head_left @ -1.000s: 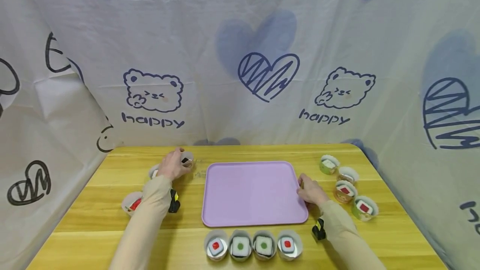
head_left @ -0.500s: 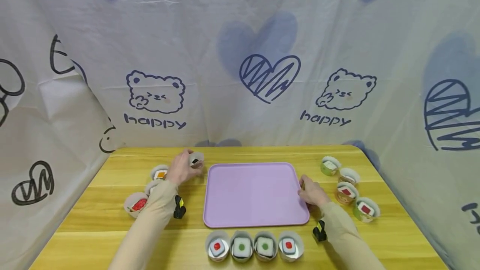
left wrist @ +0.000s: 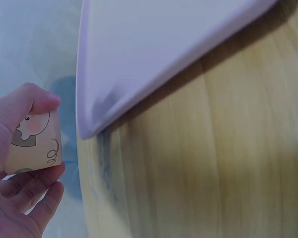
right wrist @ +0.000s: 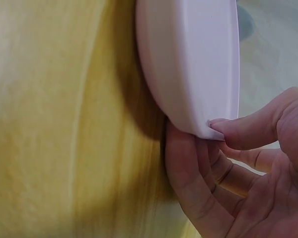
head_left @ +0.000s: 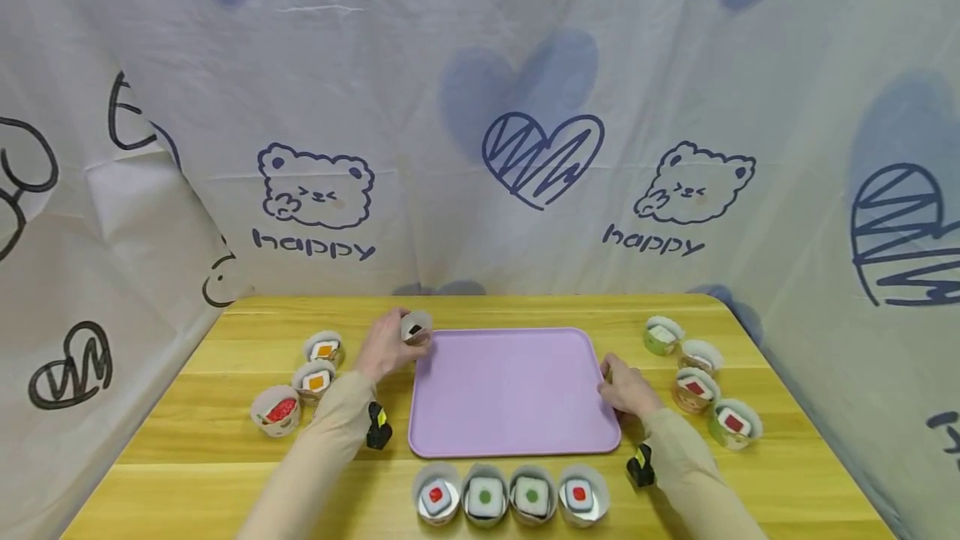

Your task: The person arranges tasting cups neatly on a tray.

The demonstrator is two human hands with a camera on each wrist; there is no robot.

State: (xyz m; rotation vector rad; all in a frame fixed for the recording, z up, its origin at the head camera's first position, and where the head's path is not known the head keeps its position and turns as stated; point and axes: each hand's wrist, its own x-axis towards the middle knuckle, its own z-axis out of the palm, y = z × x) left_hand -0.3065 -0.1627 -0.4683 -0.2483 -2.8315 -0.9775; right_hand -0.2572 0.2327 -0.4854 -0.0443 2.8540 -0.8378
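Note:
In my left hand I hold a small paper cup with a dark-topped piece inside, at the far left corner of a lilac tray. The left wrist view shows thumb and fingers around the cup, which has a cartoon print. My right hand pinches the tray's right rim; in the right wrist view the thumb lies on top of the rim and fingers are beneath it. No pieces lie on the tray.
Paper cups with sushi-like pieces stand around the tray: a front row of several, several at the right, and three at the left, one with a red filling. A printed curtain hangs behind the wooden table.
My left hand has carried the cup rightward from the table's far left to the tray's corner, uncovering two orange-topped cups behind the arm. My right hand stays on the tray rim.

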